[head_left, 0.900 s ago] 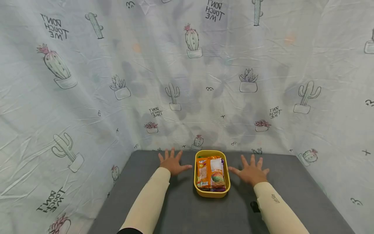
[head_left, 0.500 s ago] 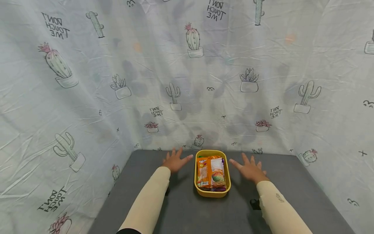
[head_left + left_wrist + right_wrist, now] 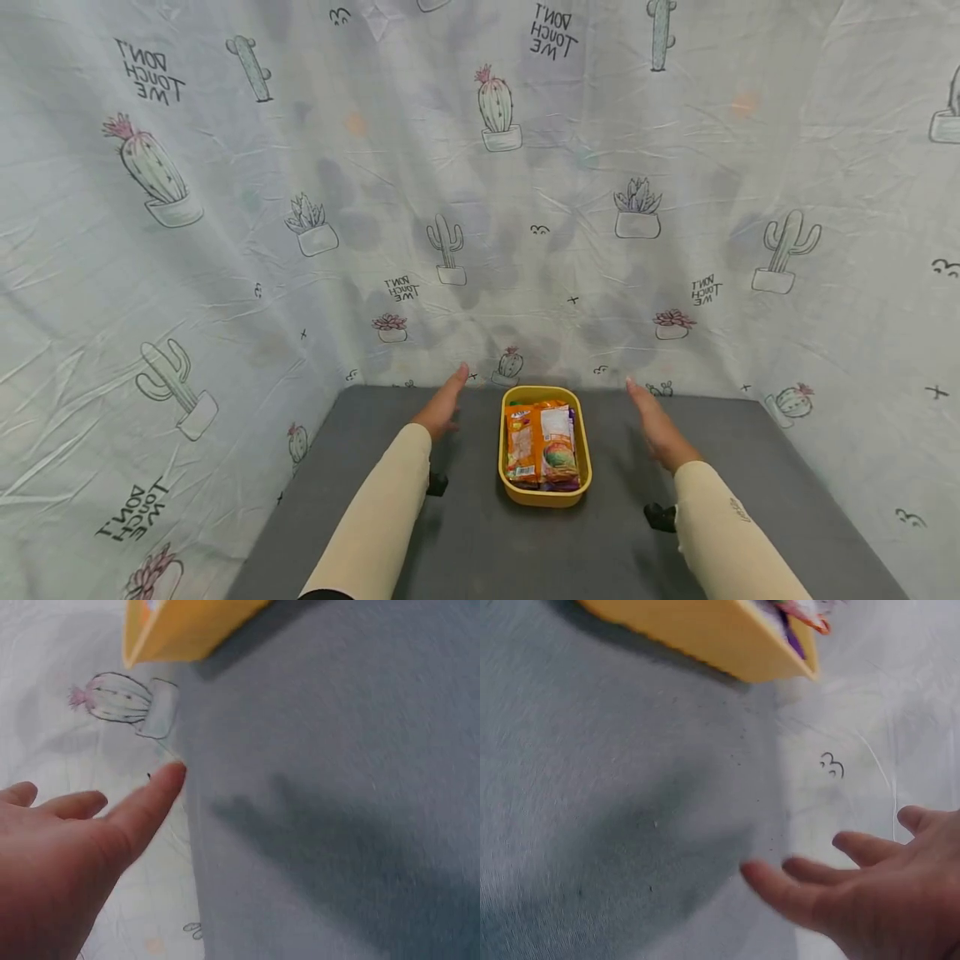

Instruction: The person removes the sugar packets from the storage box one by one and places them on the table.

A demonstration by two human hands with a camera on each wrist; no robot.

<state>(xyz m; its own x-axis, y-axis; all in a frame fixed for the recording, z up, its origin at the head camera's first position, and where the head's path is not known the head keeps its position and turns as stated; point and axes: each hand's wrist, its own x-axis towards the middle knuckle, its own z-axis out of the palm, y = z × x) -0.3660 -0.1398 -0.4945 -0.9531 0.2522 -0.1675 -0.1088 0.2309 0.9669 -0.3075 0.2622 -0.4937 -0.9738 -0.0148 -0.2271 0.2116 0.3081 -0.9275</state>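
Note:
A yellow bin (image 3: 545,498) stands on the grey table, filled with snack packets; an orange packet (image 3: 522,444) lies on top. To the left of the bin my left hand (image 3: 441,408) is held above the table, fingers extended, touching nothing. On the other side, apart from the bin, my right hand (image 3: 660,429) hovers with its fingers straight. Both hands are turned edge-up, so some fingers are hidden in the head view. The left wrist view shows the thumb and spread fingers (image 3: 154,802) with a corner of the bin above; the right wrist view is similar.
A white curtain (image 3: 540,275) printed with cactus drawings hangs behind the table (image 3: 495,550) and along both sides. Black wrist cameras hang under the left forearm (image 3: 437,483) and the right forearm (image 3: 660,517).
Both hands have turned from palm-down with spread fingers to edge-up. They have drawn slightly away from the bin, left hand leftward and right hand rightward. The bin has not moved.

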